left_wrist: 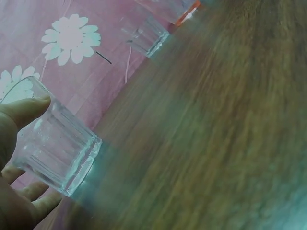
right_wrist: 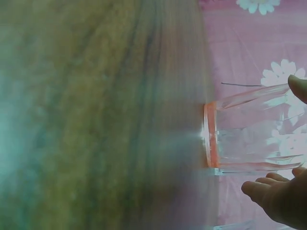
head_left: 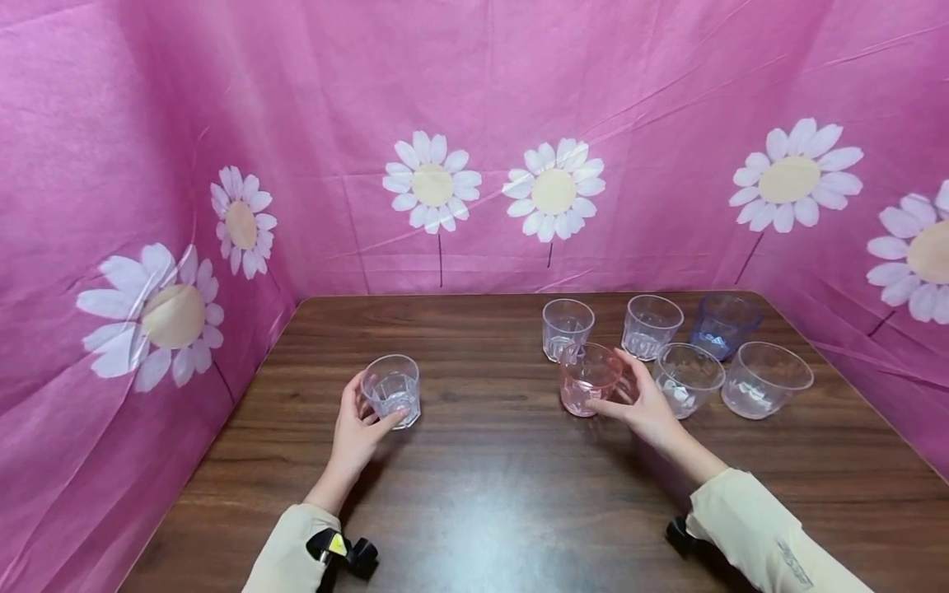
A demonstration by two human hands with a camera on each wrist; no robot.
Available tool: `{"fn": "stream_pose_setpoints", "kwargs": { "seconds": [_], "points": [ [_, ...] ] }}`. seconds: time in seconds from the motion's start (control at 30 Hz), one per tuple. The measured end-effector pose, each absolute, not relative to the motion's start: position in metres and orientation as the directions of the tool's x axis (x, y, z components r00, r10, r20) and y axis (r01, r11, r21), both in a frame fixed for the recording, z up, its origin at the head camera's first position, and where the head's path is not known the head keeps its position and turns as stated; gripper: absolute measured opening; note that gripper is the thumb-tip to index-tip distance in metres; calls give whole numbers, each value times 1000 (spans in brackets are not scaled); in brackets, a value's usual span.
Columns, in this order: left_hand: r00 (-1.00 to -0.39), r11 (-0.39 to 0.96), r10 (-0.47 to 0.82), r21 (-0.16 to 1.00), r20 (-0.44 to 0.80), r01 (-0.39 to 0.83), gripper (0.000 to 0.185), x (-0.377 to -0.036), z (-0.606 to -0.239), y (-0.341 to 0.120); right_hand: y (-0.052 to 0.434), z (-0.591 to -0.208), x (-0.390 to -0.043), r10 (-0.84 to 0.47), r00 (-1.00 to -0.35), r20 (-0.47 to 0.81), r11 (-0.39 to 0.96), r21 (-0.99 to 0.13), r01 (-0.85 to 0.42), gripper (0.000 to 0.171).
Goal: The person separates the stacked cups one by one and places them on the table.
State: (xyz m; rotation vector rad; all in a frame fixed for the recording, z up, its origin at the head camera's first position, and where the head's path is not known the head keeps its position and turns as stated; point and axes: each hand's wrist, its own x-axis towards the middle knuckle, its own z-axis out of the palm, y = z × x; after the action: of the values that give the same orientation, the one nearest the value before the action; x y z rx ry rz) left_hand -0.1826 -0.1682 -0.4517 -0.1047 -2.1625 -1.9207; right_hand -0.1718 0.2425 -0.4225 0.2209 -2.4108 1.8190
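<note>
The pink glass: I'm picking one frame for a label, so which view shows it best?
The head view: the pink glass shows whole and sharp, with the right hand round it. The right wrist view shows it close but blurred; the left wrist view catches only its base at the top edge.

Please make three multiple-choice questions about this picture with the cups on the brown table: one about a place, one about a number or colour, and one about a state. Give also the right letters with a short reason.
1. Where does the clear cup near the left hand stand?
A. on the table's left part, apart from the other cups
B. inside the blue cup
C. at the table's right edge

2. How many cups stand on the table in all?
A. four
B. seven
C. ten

3. How is the right hand on the pink cup?
A. it lies flat on the table, far from the cup
B. its fingers curl round the upright cup
C. it holds the cup upside down in the air

Answers: 1 A, the cup stands alone at left. 2 B, one at left, six at right. 3 B, fingers wrap the cup, which is upright on the table.
</note>
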Motion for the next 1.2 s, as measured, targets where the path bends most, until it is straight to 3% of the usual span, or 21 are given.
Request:
{"fn": "stream_pose_setpoints", "kwargs": {
  "seconds": [0.17,0.87,1.2],
  "points": [
    [-963,154,-114,962,244,226,80,-188,-450,-169,244,-423,-164,-55,-968,247,301,-920,-251,87],
    [-971,229,-61,950,233,214,79,-201,-431,-173,245,-407,-130,-115,-949,293,474,-823,-312,79],
    [-973,193,5,954,232,228,80,-213,-420,-154,247,-402,-120,-152,-927,342,508,-778,-370,79]
  ]
}}
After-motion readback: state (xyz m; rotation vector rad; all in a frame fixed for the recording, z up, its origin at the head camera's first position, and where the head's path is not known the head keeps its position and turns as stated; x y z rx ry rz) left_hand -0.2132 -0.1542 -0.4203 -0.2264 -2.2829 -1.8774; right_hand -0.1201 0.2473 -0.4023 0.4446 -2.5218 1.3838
